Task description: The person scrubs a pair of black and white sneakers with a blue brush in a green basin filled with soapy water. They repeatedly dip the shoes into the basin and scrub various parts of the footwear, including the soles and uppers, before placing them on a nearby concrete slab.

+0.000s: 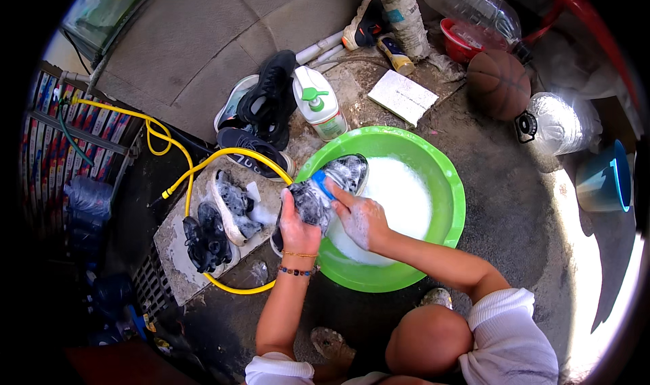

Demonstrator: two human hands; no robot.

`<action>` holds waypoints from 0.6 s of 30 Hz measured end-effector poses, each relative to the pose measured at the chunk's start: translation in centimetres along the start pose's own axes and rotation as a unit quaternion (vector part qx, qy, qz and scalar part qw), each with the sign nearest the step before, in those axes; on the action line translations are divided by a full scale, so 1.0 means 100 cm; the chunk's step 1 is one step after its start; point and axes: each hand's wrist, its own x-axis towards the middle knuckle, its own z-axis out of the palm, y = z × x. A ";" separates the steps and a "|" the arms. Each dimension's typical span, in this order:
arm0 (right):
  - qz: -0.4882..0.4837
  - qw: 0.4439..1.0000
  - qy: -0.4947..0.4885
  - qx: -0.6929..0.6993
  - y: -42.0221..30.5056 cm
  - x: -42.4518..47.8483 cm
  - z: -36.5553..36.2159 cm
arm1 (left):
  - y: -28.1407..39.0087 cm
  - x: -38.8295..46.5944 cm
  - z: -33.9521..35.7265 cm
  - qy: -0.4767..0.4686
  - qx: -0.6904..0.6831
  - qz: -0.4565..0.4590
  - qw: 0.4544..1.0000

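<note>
A dark shoe [349,170] covered in suds is tilted over the left side of a green plastic basin [453,202]. My left hand [299,227] grips the shoe near its lower left end. In my right hand [361,216] is a blue brush [322,183], pressed against the upper of the shoe; its bristles are hidden. White foam [401,192] covers much of the water in the basin. Left of my left hand, a soapy black shoe with a white sole [231,207] and another dark shoe [207,235] rest on a concrete slab.
A yellow hose [238,288] loops around the slab. Beyond the basin stand a white detergent jug with a green pump [320,105] and a pile of black shoes [266,98]. A white foam block [402,96], a basketball [498,84], a clear bottle [563,123] and a blue bucket [602,182] lie farther right.
</note>
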 end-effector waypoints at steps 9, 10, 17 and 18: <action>0.082 0.983 0.109 0.122 0.051 0.036 -0.006 | 0.024 -0.006 0.006 -0.023 0.025 -0.008 0.999; 0.074 0.968 0.155 0.181 0.057 0.042 0.006 | 0.027 -0.002 0.001 -0.022 0.023 -0.006 0.999; 0.139 0.858 0.155 0.470 0.066 0.082 0.033 | 0.047 -0.020 0.029 -0.118 0.674 -0.012 0.729; 0.128 0.859 0.114 0.483 0.053 0.078 0.020 | 0.055 -0.025 0.032 -0.126 0.830 0.010 0.543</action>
